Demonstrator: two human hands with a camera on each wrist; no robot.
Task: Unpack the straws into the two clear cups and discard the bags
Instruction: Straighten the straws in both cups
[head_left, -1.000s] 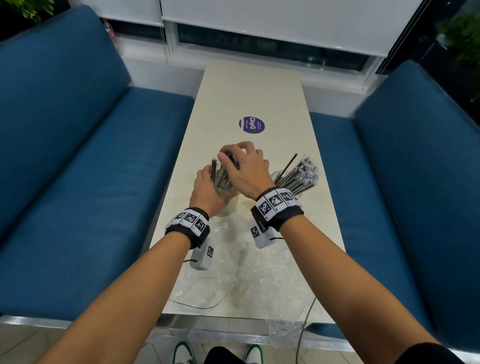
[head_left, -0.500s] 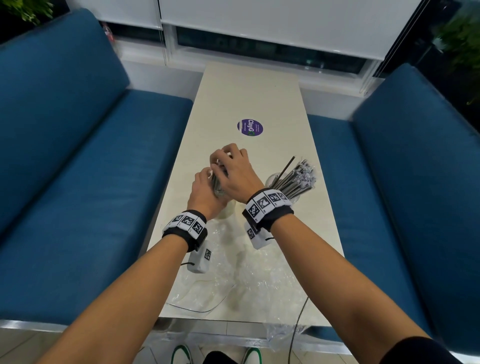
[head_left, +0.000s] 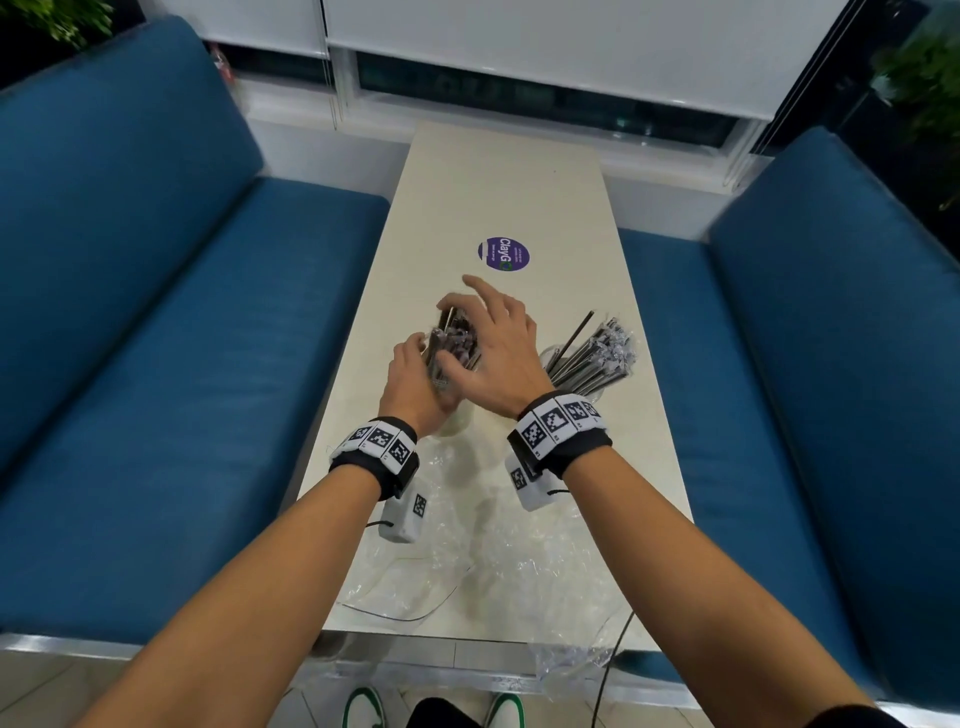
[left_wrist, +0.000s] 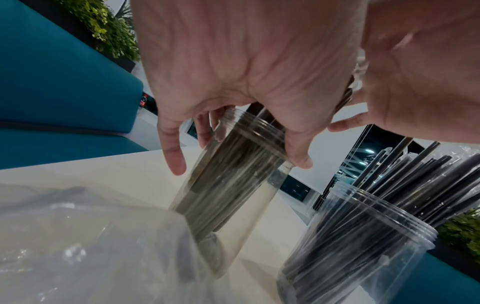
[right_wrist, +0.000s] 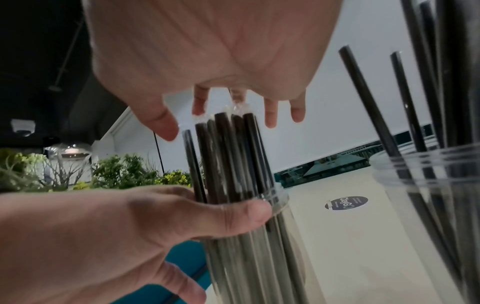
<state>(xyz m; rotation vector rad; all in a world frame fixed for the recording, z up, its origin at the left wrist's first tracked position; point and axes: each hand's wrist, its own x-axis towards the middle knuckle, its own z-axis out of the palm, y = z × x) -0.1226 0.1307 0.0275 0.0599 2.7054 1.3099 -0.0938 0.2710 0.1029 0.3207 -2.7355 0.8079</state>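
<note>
My left hand (left_wrist: 237, 162) grips the rim of the left clear cup (left_wrist: 228, 195), thumb on one side and fingers on the other; the cup leans slightly on the table. A bundle of dark straws (right_wrist: 228, 156) stands in it, some still in clear wrappers. My right hand (right_wrist: 221, 123) hovers just over the straw tops with fingers spread and holds nothing. In the head view the left hand (head_left: 415, 374) and right hand (head_left: 483, 332) meet over this cup. The right clear cup (head_left: 571, 374) holds several straws (head_left: 597, 348) fanning out to the right.
Crumpled clear bags (head_left: 467, 545) lie on the cream table (head_left: 498, 182) between my wrists and its near edge, one hanging over the edge. A purple round sticker (head_left: 504, 254) lies beyond the cups. Blue bench seats (head_left: 156, 364) flank the table.
My right hand's fingers, curled down over the straw tops before, have spread and lifted. The straw tops in the left cup show again. My left hand stays on the cup.
</note>
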